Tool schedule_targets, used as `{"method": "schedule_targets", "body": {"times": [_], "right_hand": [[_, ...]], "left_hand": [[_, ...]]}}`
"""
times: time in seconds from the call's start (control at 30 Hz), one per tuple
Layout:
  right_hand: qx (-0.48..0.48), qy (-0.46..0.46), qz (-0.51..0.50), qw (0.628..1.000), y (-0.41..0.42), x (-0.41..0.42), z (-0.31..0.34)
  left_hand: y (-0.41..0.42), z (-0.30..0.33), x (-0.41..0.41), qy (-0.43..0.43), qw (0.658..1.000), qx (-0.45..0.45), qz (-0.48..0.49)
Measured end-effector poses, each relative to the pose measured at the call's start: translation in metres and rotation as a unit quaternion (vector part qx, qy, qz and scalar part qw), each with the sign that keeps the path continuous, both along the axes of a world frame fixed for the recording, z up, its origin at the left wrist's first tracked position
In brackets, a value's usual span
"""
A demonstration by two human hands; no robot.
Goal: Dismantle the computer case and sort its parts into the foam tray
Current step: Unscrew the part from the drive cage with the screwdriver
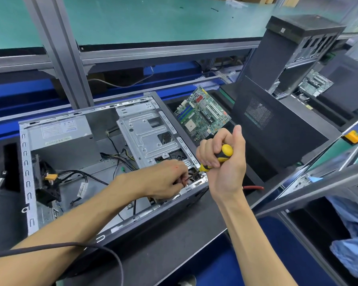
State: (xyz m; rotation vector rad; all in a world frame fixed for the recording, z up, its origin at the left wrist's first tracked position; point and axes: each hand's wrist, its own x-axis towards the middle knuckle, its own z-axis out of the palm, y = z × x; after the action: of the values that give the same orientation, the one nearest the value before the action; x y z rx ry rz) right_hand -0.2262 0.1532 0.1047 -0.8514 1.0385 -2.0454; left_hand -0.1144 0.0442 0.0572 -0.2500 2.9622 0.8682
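Note:
An open computer case (29, 182) lies on its side in front of me, with a silver power supply (64, 133) at its back left and a metal drive cage (149, 137) at its right. My right hand (225, 162) grips a yellow-and-black screwdriver (221, 154), whose tip points down-left into the case's front right corner. My left hand (163, 180) reaches into that corner and pinches the screwdriver's shaft near the tip. A green motherboard (203, 114) lies in the black foam tray (277, 153) to the right. A black side panel (262, 120) leans there too.
Loose black cables (87, 174) and a yellow connector (51, 177) lie inside the case. A second black case (293, 48) with another motherboard (316, 83) stands at the far right. Aluminium frame posts (64, 54) rise behind. A dark cable (91, 246) crosses my left forearm.

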Motion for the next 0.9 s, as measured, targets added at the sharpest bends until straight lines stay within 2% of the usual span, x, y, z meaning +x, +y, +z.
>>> {"method": "schedule_targets", "body": {"times": [0.13, 0.2, 0.27, 0.33, 0.37, 0.43, 0.5, 0.6, 0.7, 0.8, 0.9], "right_hand": [[0.001, 0.002, 0.005, 1.000, 0.002, -0.002, -0.001], [0.004, 0.003, 0.008, 1.000, 0.002, -0.003, -0.002], [0.010, -0.001, 0.010, 1.000, 0.002, -0.002, -0.004], [0.018, -0.005, 0.014, 1.000, 0.001, -0.001, -0.006], [0.021, -0.006, 0.018, 1.000, 0.001, 0.000, -0.007], [0.027, -0.003, 0.026, 0.999, 0.000, 0.001, -0.007], [0.030, -0.001, 0.033, 0.999, -0.001, 0.002, -0.008], [0.031, 0.002, 0.041, 0.999, -0.001, 0.003, -0.007], [0.032, 0.001, 0.044, 0.998, -0.001, 0.003, -0.007], [0.036, -0.001, 0.047, 0.998, -0.002, 0.005, -0.006], [0.043, -0.003, 0.045, 0.998, -0.002, 0.006, -0.005]], "left_hand": [[-0.004, 0.007, 0.019, -0.022, 0.989, -0.032, 0.142], [-0.011, 0.012, 0.041, -0.087, 0.966, -0.071, 0.234], [-0.019, 0.015, 0.064, -0.199, 0.935, -0.073, 0.285], [-0.021, 0.011, 0.080, -0.304, 0.907, 0.026, 0.291], [-0.020, 0.005, 0.083, -0.318, 0.896, 0.103, 0.292], [-0.017, -0.008, 0.086, -0.269, 0.890, 0.221, 0.294], [-0.014, -0.019, 0.087, -0.198, 0.884, 0.300, 0.297], [-0.010, -0.026, 0.090, -0.142, 0.845, 0.415, 0.306], [-0.010, -0.028, 0.088, -0.124, 0.826, 0.456, 0.309], [-0.013, -0.025, 0.085, -0.106, 0.789, 0.514, 0.318], [-0.014, -0.025, 0.084, -0.108, 0.774, 0.530, 0.328]]}}
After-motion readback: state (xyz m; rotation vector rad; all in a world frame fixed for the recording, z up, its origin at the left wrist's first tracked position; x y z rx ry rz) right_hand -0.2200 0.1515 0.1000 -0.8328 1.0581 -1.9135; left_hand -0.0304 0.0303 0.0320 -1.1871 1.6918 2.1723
